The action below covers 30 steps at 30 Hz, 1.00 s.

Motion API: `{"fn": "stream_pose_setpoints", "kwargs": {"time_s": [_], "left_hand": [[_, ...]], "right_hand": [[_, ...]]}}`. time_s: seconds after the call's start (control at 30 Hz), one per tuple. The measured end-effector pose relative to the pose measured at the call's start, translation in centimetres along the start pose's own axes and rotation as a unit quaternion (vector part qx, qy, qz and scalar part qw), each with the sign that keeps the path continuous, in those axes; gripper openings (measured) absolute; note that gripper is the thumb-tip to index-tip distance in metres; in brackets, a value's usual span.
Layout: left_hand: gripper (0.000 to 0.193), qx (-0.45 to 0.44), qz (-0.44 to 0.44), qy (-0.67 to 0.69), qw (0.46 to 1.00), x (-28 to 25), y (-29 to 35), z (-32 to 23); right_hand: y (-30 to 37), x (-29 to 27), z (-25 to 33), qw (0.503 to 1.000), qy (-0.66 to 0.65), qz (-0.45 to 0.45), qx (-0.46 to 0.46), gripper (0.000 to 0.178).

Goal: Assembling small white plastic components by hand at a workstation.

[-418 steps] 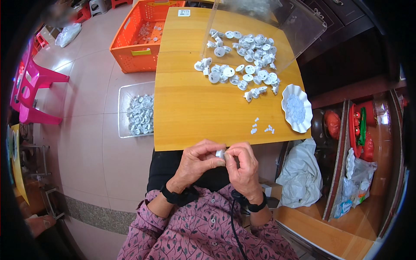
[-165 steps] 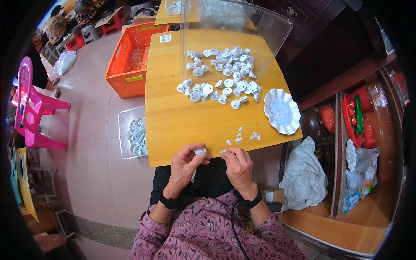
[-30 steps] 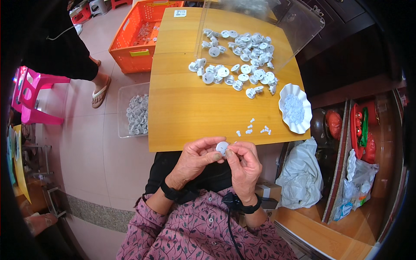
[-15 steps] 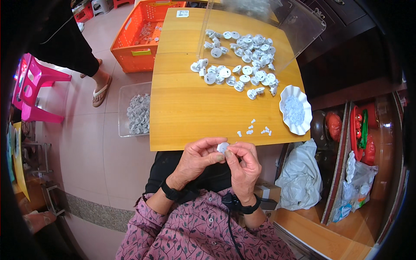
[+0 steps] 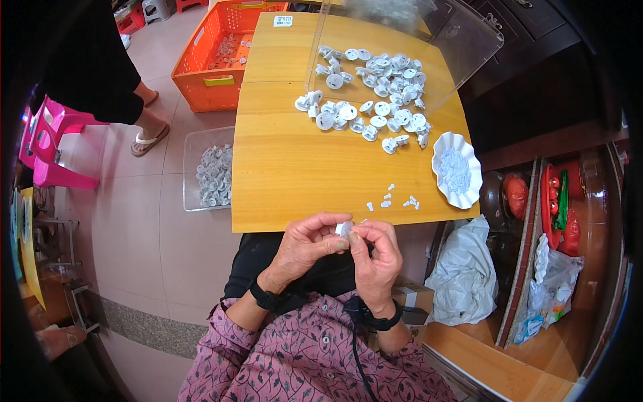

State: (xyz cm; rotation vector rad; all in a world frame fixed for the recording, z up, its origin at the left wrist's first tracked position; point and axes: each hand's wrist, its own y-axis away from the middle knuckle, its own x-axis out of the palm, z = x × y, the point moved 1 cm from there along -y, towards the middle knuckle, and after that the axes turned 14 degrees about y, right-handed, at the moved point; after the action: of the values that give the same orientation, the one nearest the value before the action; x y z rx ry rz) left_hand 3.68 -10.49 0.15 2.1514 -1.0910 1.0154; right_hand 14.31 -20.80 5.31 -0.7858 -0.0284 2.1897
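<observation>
In front of the table's near edge, my left hand (image 5: 305, 241) pinches a small white plastic part (image 5: 343, 228) between thumb and fingers. My right hand (image 5: 376, 253) is closed against the same part from the other side, thumb and fingertips on it. A small white tip shows above the right fingers; what it belongs to is mostly hidden. Just beyond the hands, several tiny white plastic pegs (image 5: 386, 204) lie loose on the wooden table (image 5: 281, 167). Farther back is a spread of white disc-shaped plastic parts with stems (image 5: 368, 132).
A scalloped white dish (image 5: 439, 184) of small translucent pieces sits at the table's right edge. A clear plastic bin (image 5: 462, 79) lies behind the parts. Left of the table are a tub of parts (image 5: 189, 167), an orange crate (image 5: 201, 90), a pink stool (image 5: 67, 175) and a standing person's legs (image 5: 149, 120).
The white part has tilted slightly between my fingers, and a small white tip now shows above my right fingers. The standing person's sandalled foot has shifted left.
</observation>
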Motion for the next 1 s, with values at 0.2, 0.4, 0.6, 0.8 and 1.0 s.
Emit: {"fn": "stream_pose_setpoints", "kwargs": {"time_s": [0.2, 0.4, 0.6, 0.8, 1.0], "left_hand": [[0.04, -0.004, -0.002, -0.015, 1.0, 0.3, 0.1, -0.2], [0.04, -0.017, -0.001, 0.01, 1.0, 0.1, 0.0, 0.0], [0.041, -0.017, 0.003, 0.041, 0.999, -0.2, 0.2, 0.0], [0.043, -0.032, 0.016, 0.085, 0.996, 0.0, 0.1, 0.1], [0.041, -0.017, 0.022, 0.02, 0.999, 0.0, 0.1, 0.2]], "right_hand": [[0.0, -0.2, 0.5, 0.999, 0.032, 0.0, -0.021, 0.008], [0.4, -0.1, -0.3, 1.0, -0.006, 0.004, 0.013, 0.008], [0.1, -0.3, 0.7, 1.0, 0.025, 0.012, -0.007, 0.009], [0.0, -0.7, 1.2, 0.997, 0.076, 0.012, -0.029, 0.009], [-0.3, -0.7, 1.4, 0.99, 0.124, 0.02, -0.065, 0.011]]}}
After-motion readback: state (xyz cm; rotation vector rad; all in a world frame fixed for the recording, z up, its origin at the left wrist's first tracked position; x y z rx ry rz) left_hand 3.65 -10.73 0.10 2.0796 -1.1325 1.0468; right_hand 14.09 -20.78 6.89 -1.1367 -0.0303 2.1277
